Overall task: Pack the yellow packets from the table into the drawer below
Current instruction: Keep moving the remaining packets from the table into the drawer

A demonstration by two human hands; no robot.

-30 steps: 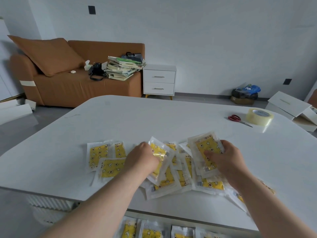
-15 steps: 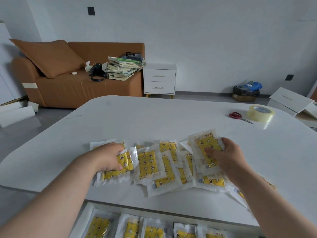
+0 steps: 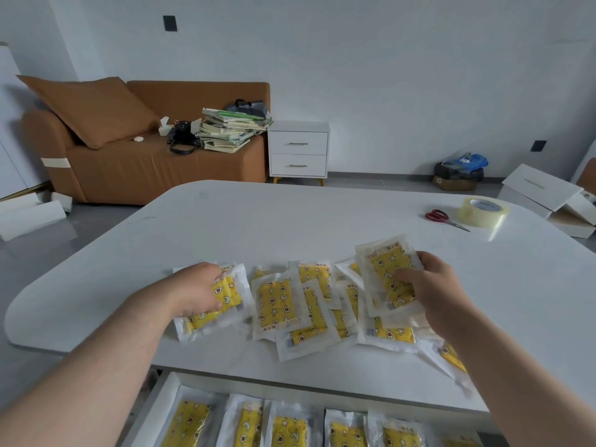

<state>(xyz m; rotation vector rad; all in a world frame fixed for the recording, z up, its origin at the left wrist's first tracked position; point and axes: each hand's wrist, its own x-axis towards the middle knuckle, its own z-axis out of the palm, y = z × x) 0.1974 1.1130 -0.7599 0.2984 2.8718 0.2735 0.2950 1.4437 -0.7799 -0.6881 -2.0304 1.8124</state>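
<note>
Worktop (image 3: pixel 290 221) has loose packets (image 3: pixel 280 301) mid-frame and the drawer (image 3: pixel 171 387) at the bottom edge already shows a row, so with left hand (image 3: pixel 196 291) fingers curled over the leftmost packet (image 3: pixel 227 293) and right hand (image 3: pixel 435 291) pinching a raised packet (image 3: pixel 385 275), I'd stack both and lay them in flat.

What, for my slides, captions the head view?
Left hand and right hand grip yellow plastic packets on white table above open drawer.

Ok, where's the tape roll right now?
In the head view, the tape roll sits near the far right corner of the table, just right of the red scissors.
</note>
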